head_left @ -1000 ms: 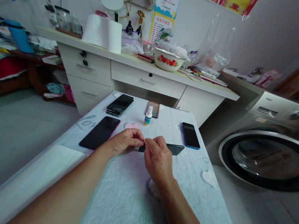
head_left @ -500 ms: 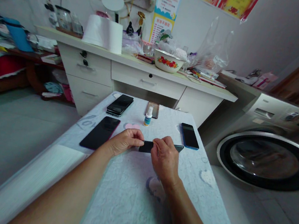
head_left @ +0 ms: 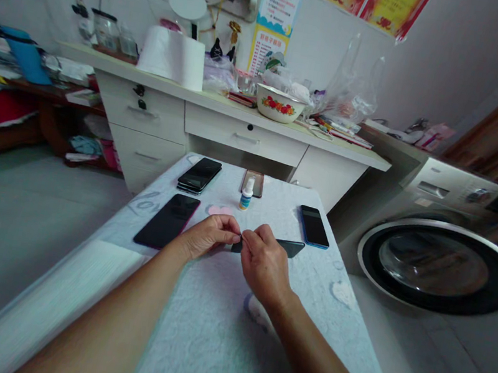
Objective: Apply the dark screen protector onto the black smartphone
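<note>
A dark smartphone (head_left: 292, 249) is propped on its long edge on the cloth-covered table. My left hand (head_left: 210, 234) is closed with thumb and fingers at the phone's left end. Right beside those fingertips, my right hand (head_left: 265, 265) makes a pinch in front of the phone and covers its middle. Whatever lies in that pinch is too small to make out. Behind my hands stands a small white bottle (head_left: 246, 195) with a blue and yellow label. A pink object (head_left: 220, 210) lies near my left knuckles.
A large dark tablet or phone (head_left: 167, 222) lies at left, with a stack of phones (head_left: 200, 174) beyond it. At right is a blue-edged phone (head_left: 314, 226). A phone case (head_left: 256, 183) lies behind the bottle. A washing machine (head_left: 437, 191) stands at right, its door open.
My right hand has slid left along the phone until its pinched fingers meet my left fingertips, showing more of the phone's right end. My left hand has stayed in place.
</note>
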`<move>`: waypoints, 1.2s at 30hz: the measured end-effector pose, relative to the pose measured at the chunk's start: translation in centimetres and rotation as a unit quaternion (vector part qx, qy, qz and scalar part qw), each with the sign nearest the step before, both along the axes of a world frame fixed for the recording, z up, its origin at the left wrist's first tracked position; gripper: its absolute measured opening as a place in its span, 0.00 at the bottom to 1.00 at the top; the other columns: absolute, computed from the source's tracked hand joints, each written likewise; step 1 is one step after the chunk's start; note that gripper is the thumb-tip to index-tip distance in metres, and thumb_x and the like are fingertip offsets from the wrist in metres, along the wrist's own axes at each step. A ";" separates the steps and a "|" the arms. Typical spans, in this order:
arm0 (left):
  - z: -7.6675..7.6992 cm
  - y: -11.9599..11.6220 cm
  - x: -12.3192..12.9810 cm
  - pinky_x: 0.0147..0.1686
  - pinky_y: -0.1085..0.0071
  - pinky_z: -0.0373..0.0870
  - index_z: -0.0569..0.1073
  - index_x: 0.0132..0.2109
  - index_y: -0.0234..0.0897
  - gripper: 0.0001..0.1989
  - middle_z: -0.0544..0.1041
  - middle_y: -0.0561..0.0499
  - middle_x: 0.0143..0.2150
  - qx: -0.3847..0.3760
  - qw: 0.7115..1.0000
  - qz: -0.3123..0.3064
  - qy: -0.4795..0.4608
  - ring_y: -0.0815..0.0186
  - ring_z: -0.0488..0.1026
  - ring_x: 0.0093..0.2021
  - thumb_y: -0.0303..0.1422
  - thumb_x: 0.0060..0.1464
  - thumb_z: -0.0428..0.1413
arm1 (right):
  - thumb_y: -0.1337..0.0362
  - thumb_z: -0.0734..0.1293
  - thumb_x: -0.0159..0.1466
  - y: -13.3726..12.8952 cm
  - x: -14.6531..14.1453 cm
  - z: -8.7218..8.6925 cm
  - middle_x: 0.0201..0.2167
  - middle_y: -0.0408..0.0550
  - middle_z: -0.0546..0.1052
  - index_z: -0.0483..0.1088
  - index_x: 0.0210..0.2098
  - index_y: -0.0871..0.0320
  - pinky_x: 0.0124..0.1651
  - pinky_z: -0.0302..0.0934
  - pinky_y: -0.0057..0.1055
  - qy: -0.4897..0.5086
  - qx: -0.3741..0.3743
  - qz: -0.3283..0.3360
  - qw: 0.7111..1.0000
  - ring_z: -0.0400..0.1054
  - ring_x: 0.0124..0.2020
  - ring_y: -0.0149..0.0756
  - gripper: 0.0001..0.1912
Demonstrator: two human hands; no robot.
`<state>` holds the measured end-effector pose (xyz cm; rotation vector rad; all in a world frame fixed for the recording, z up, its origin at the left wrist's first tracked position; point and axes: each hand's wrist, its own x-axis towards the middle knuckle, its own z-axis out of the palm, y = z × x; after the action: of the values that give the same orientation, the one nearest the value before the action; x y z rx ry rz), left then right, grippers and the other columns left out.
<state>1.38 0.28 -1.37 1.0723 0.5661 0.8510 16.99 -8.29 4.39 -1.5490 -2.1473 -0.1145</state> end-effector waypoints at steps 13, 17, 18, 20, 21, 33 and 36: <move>0.1 0.0 0.2 0.29 0.75 0.60 0.73 0.29 0.32 0.15 0.73 0.56 0.24 -0.021 1.000 0.008 -0.009 0.72 0.69 0.26 0.28 0.33 0.70 | 0.67 0.57 0.67 0.1 -0.1 -1.4 0.34 0.45 0.67 0.71 0.39 0.56 0.35 0.55 0.24 0.066 0.016 -0.004 0.998 0.63 0.31 0.29 0.11; 0.0 0.2 0.3 0.30 0.75 0.60 0.73 0.29 0.32 0.15 0.73 0.55 0.24 -0.019 1.000 0.005 -0.010 0.72 0.69 0.27 0.28 0.34 0.70 | 0.67 0.56 0.67 0.2 -0.1 -1.5 0.33 0.45 0.66 0.71 0.39 0.56 0.34 0.55 0.24 0.075 0.026 0.001 0.997 0.62 0.30 0.29 0.12; 0.0 0.3 0.3 0.30 0.75 0.61 0.73 0.29 0.32 0.14 0.73 0.55 0.24 -0.017 1.000 0.004 -0.010 0.72 0.69 0.27 0.28 0.34 0.70 | 0.67 0.56 0.67 0.2 -0.1 -1.5 0.33 0.45 0.66 0.71 0.39 0.56 0.34 0.55 0.24 0.079 0.027 0.004 0.997 0.62 0.30 0.29 0.12; 0.0 0.3 0.3 0.31 0.75 0.61 0.73 0.29 0.32 0.14 0.73 0.55 0.25 -0.016 1.000 0.004 -0.009 0.72 0.69 0.28 0.28 0.34 0.70 | 0.67 0.56 0.67 0.2 0.0 -1.5 0.33 0.45 0.66 0.71 0.40 0.56 0.34 0.55 0.23 0.086 0.028 0.010 0.996 0.63 0.31 0.29 0.12; 0.1 0.3 0.3 0.31 0.75 0.61 0.73 0.29 0.32 0.14 0.73 0.55 0.25 -0.016 1.000 0.005 -0.008 0.72 0.69 0.28 0.28 0.34 0.70 | 0.67 0.56 0.67 0.2 0.0 -1.5 0.33 0.45 0.66 0.71 0.41 0.56 0.34 0.55 0.23 0.088 0.029 0.012 0.996 0.63 0.31 0.29 0.12; 0.4 0.1 0.5 0.24 0.76 0.55 0.72 0.28 0.34 0.13 0.70 0.58 0.21 -0.012 0.999 0.017 0.025 0.75 0.64 0.22 0.28 0.34 0.68 | 0.69 0.59 0.63 0.3 1.5 -1.4 0.34 0.45 0.68 0.73 0.41 0.54 0.35 0.58 0.23 0.088 0.045 -0.027 0.995 0.65 0.32 0.29 0.12; 0.5 0.0 0.4 0.24 0.76 0.56 0.72 0.28 0.34 0.12 0.70 0.58 0.22 -0.007 0.999 0.014 0.030 0.74 0.65 0.22 0.29 0.35 0.67 | 0.69 0.59 0.63 0.3 1.8 -1.4 0.34 0.45 0.68 0.73 0.40 0.54 0.35 0.58 0.23 0.089 0.052 -0.045 0.994 0.65 0.33 0.29 0.12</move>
<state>1.78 0.31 -0.84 1.0819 0.6384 0.8406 18.84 -7.98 2.97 -1.5362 -1.9039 -0.1123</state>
